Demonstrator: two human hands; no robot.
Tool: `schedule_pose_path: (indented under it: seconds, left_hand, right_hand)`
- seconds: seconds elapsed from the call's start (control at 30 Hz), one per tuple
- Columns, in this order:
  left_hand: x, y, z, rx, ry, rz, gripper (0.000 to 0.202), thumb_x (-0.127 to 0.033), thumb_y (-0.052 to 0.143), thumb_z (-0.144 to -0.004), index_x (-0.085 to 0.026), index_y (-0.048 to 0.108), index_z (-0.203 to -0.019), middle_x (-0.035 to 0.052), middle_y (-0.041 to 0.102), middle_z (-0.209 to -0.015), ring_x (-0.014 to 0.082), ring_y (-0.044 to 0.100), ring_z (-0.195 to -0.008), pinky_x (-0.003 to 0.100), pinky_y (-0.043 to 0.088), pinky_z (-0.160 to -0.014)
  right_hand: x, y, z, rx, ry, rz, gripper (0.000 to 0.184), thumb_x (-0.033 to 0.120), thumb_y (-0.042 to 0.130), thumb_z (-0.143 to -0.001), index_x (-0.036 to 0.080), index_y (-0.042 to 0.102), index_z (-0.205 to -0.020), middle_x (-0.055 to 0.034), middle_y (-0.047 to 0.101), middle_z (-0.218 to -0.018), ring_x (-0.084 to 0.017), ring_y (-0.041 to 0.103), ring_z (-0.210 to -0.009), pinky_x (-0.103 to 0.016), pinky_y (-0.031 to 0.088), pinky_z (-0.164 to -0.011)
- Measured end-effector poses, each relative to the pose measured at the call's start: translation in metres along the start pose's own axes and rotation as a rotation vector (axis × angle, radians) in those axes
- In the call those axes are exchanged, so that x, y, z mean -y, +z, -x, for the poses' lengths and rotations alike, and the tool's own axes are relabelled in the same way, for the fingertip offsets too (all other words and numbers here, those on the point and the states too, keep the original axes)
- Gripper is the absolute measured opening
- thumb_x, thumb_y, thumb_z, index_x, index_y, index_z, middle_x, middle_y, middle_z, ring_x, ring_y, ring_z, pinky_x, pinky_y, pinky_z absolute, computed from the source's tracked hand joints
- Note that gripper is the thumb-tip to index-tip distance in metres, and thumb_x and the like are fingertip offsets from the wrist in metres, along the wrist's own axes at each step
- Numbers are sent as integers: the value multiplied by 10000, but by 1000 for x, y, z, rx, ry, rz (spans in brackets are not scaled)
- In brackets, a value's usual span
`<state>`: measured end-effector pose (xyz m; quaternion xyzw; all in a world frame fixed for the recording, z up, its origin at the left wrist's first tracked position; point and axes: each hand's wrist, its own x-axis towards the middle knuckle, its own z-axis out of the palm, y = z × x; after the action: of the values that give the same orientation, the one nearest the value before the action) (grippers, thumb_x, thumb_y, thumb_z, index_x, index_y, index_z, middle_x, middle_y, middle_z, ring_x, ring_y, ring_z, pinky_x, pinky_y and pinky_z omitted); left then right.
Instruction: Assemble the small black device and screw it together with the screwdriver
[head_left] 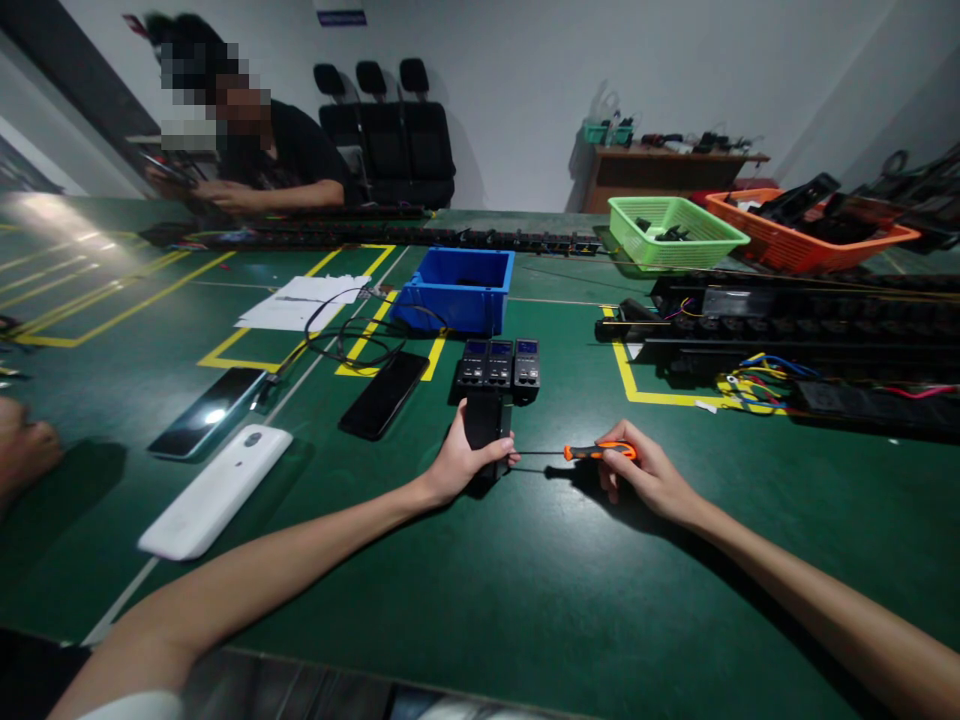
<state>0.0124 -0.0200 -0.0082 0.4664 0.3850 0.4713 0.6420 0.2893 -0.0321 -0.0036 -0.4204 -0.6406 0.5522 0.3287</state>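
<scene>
My left hand [463,455] is closed around a black box-shaped device [484,418], with the thumb across its near end. In my right hand [643,468] is a screwdriver [600,452] with an orange and black handle. Its thin shaft points left, and the tip is at the right side of the black device near my left fingertips; whether it touches a screw cannot be made out. Just beyond my left hand stand three small black modules [500,365] with little screens and ports, side by side on the green table [570,600].
A blue bin [457,305] stands behind the modules. To the left lie a black phone [385,395], another phone [206,412], a white power bank [217,490], cables and paper [300,303]. Green [675,245] and orange baskets [817,250] and wired black rails [810,325] occupy the right. Another person sits opposite; someone's hand [26,445] shows at left.
</scene>
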Motion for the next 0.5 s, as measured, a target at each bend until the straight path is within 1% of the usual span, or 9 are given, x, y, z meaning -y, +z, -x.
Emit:
schedule_pose_path:
  seconds: [0.13,0.23,0.33,0.4,0.5]
  left_hand:
    - [-1,1,0,-4,-3,-8,542,-274,747,-731,-212,322,-1060,13,615,-903,164,699,-695,353,590,-694]
    - [0,0,0,-6,-7,-5,552,-279,752,-722,-212,325,-1065,19,619,-910,167,700,-696,363,592,-697]
    - [1,-1,0,-4,0,-6,556,-292,751,-721,-213,326,-1072,23,623,-915,170,699,-697,372,593,-698]
    - [2,-1,-1,-2,2,-8,562,-297,752,-720,-215,323,-1074,25,624,-915,172,699,-699,375,593,-700]
    - [3,-1,-1,0,3,-5,566,-295,751,-722,-216,319,-1079,26,625,-914,173,699,-701,377,592,-700]
  right_hand:
    - [0,0,-1,2,-2,1,230,432,477,-941,211,414,-941,26,600,-648,-127,568,-525,-261,430,-521]
    - [-2,0,-1,13,-1,-11,250,438,512,-920,223,415,-1003,12,611,-736,-134,582,-593,-280,462,-572]
    - [-4,-1,0,3,-22,34,288,414,568,-891,236,409,-1052,6,595,-802,-135,577,-648,-292,472,-616]
    - [-4,-2,0,-15,-39,71,269,399,576,-889,233,420,-1032,12,574,-784,-132,562,-652,-286,460,-619]
    - [-5,-2,1,-18,-36,55,244,391,570,-896,225,426,-1002,13,571,-767,-131,554,-650,-279,452,-615]
